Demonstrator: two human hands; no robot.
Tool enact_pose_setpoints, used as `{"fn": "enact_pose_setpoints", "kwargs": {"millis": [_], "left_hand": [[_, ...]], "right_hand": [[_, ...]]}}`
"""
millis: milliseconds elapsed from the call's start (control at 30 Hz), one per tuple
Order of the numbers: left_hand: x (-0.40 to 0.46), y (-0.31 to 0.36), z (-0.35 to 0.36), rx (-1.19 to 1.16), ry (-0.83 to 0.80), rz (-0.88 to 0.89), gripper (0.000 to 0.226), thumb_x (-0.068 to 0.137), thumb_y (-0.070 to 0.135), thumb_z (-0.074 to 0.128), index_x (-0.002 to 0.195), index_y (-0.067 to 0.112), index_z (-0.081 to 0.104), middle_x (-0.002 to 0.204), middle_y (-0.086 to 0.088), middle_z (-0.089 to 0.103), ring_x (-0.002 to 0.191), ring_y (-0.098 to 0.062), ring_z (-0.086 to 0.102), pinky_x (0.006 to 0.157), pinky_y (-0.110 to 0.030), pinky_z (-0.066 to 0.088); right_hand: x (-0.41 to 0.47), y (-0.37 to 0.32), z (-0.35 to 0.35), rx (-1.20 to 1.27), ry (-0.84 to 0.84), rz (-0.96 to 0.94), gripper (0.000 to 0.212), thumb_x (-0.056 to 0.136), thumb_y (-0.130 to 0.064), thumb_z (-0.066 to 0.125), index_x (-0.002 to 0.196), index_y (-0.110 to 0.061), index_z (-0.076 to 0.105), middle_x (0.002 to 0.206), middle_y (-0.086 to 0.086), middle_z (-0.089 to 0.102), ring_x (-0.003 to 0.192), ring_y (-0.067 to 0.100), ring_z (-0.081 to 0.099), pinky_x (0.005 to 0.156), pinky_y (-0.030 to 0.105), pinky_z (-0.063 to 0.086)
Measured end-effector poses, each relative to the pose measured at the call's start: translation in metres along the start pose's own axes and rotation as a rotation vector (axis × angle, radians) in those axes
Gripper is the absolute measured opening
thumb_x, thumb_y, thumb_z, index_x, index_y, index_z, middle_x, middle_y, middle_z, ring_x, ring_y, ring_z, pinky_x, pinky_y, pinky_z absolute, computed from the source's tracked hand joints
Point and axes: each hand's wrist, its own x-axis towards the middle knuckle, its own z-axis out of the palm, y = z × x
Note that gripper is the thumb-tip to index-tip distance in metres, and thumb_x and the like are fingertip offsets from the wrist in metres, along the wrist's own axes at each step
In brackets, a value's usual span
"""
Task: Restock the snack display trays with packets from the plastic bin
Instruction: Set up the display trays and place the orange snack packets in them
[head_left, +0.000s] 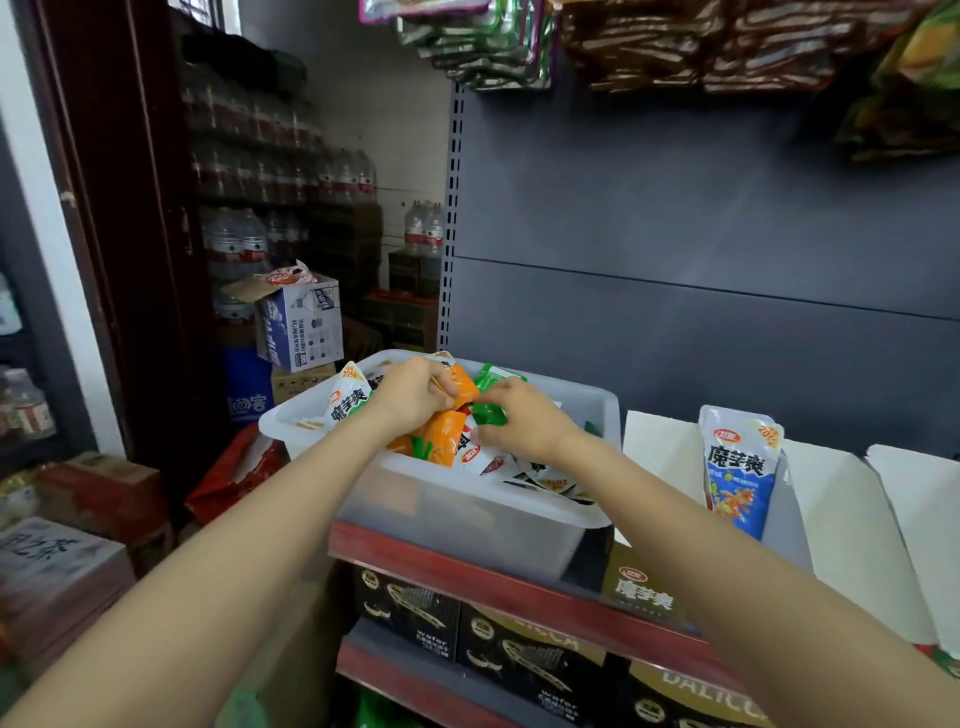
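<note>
Over the bin (457, 499), an orange packet (464, 387) is pinched by the left hand (410, 392). A green packet (488, 414) is gripped by the right hand (519, 421). Open shelf back is seen beyond the far rim.

Layout around the plastic bin (467, 514) on the shelf (498, 577)

Packets (441, 441) are heaped in the bin, and both hands are set among them, the left hand (410, 395) left of the right hand (519, 421). Display trays (841, 519) are ranged right of the bin, one upright packet (740, 467) in the nearest. Boxes (519, 654) are stacked below the bin; bottled water (291, 171) is stacked behind it, to its left.
</note>
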Motion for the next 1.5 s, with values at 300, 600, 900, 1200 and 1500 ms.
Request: {"fn": "enact_pose_setpoints", "kwargs": {"millis": [300, 600, 900, 1200, 1500], "left_hand": [[-0.010, -0.022, -0.012, 0.181, -0.122, 0.068, 0.030, 0.087, 0.012, 0.064, 0.117, 0.013, 0.063, 0.122, -0.005, 0.060, 0.113, -0.018, 0.054, 0.094, -0.026, 0.043], [-0.020, 0.014, -0.001, -0.303, 0.156, -0.041, 0.050, 0.090, 0.028, 0.062, 0.134, 0.011, 0.047, 0.137, -0.007, 0.050, 0.124, -0.022, 0.048, 0.103, -0.038, 0.041], [-0.024, 0.112, 0.052, -0.871, -0.021, 0.036, 0.058, 0.084, -0.003, 0.065, 0.134, 0.012, 0.040, 0.090, -0.005, 0.063, 0.082, -0.019, 0.063, 0.071, -0.027, 0.057], [-0.053, 0.225, 0.129, -0.677, -0.251, 0.379, 0.076, 0.081, 0.003, 0.069, 0.140, 0.033, 0.032, 0.098, 0.000, 0.066, 0.086, -0.020, 0.067, 0.072, -0.038, 0.058], [-0.067, 0.317, 0.205, -0.670, -0.255, 0.448, 0.088, 0.079, 0.004, 0.071, 0.147, 0.031, 0.022, 0.098, 0.004, 0.059, 0.087, -0.017, 0.064, 0.069, -0.034, 0.059]], "right_hand": [[0.022, -0.028, 0.012, 0.177, 0.094, 0.239, 0.010, 0.088, -0.012, 0.060, 0.080, -0.005, 0.061, 0.094, 0.014, 0.064, 0.091, 0.028, 0.058, 0.076, 0.038, 0.052], [-0.024, 0.012, -0.036, 0.834, 0.621, 0.340, 0.025, 0.089, -0.002, 0.052, 0.070, -0.015, 0.043, 0.076, 0.006, 0.057, 0.073, 0.022, 0.059, 0.066, 0.037, 0.058], [-0.120, 0.052, -0.072, 1.090, 0.599, 0.204, 0.049, 0.081, 0.013, 0.061, 0.117, -0.017, 0.049, 0.092, 0.013, 0.067, 0.075, 0.020, 0.066, 0.069, 0.029, 0.059], [-0.221, 0.129, -0.123, 0.746, 0.553, 0.310, 0.065, 0.083, 0.005, 0.065, 0.130, -0.035, 0.043, 0.098, 0.005, 0.065, 0.087, 0.020, 0.065, 0.066, 0.030, 0.056], [-0.295, 0.199, -0.158, 0.502, 0.711, 0.379, 0.086, 0.078, 0.010, 0.066, 0.138, -0.039, 0.029, 0.120, 0.007, 0.061, 0.095, 0.023, 0.066, 0.074, 0.039, 0.058]]}}
